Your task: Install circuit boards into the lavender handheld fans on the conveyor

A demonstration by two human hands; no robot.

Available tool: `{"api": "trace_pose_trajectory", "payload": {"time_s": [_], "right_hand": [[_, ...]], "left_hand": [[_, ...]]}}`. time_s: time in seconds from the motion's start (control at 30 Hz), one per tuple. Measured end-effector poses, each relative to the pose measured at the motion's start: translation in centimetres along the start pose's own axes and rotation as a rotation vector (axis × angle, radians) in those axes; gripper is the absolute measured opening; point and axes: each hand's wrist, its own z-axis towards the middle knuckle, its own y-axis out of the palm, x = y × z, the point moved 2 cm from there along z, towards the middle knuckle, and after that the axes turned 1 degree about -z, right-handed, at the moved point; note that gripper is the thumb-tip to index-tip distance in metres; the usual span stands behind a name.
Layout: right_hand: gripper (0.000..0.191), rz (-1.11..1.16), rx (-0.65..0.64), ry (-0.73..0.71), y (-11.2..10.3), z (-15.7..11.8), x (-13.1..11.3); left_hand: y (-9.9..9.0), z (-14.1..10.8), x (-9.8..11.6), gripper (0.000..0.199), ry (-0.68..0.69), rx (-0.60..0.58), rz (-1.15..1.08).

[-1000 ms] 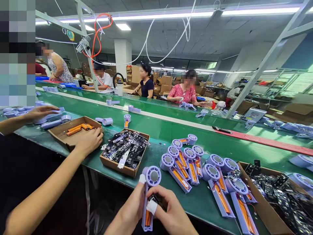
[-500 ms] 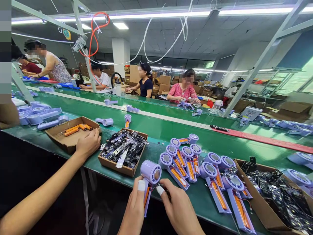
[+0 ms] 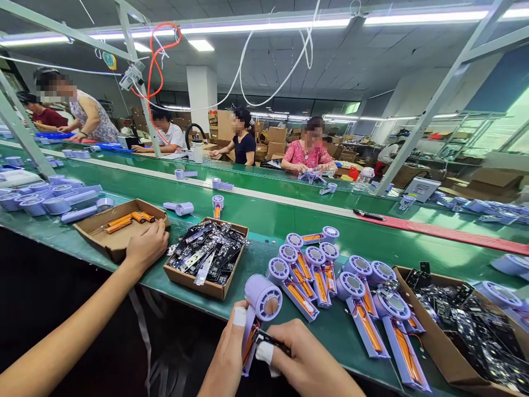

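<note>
In my head view, the fan (image 3: 263,298) is at the counter's (image 3: 330,337) near edge, its handle gripped in my left hand (image 3: 225,350); my right hand (image 3: 295,344) pinches a black board (image 3: 261,336) beside it. I'd judge the fan light, stiff, slightly slick: best held by the handle's outer walls, sparing the open channel. It's lilac, round-headed, with an orange cell (image 3: 248,343) inside.

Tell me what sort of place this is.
Most likely an electronics assembly line in a factory: a long green bench runs through it, with boxed circuit boards and many matching purple casings.
</note>
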Motion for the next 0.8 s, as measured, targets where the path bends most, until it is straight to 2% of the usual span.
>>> {"api": "trace_pose_trajectory", "payload": {"time_s": [0.1, 0.2, 0.27, 0.33, 0.43, 0.6, 0.73, 0.8], "right_hand": [[0.046, 0.327, 0.053, 0.150, 1.8, 0.3, 1.9], [0.056, 0.493, 0.113, 0.156, 3.3, 0.4, 3.4], [0.059, 0.550, 0.175, 0.158, 3.9, 0.4, 3.9], [0.061, 0.583, 0.223, 0.187, 4.2, 0.3, 4.2], [0.063, 0.608, 0.253, 0.228, 4.3, 0.1, 4.1], [0.062, 0.615, 0.294, 0.199, 4.3, 0.3, 3.9], [0.056, 0.596, 0.352, 0.147, 5.3, 0.5, 4.8], [0.052, 0.550, 0.429, 0.114, 6.2, 0.2, 5.6]], "left_hand": [[0.0, 0.2, -0.6, 0.061, -0.086, -0.071, -0.142], [0.1, 0.2, -0.8, 0.062, -0.125, -0.177, -0.297], [0.2, -0.1, -0.5, 0.059, -0.126, -0.202, -0.347], [0.2, -0.5, -0.1, 0.055, -0.107, -0.163, -0.322], [0.3, -1.1, 0.0, 0.053, -0.072, -0.029, -0.207], [0.1, -1.4, -1.5, 0.054, -0.059, 0.153, -0.026], [-0.1, -0.7, -2.0, 0.054, -0.064, 0.129, -0.033], [-0.2, -0.4, -1.7, 0.054, -0.088, 0.115, -0.040]]}}
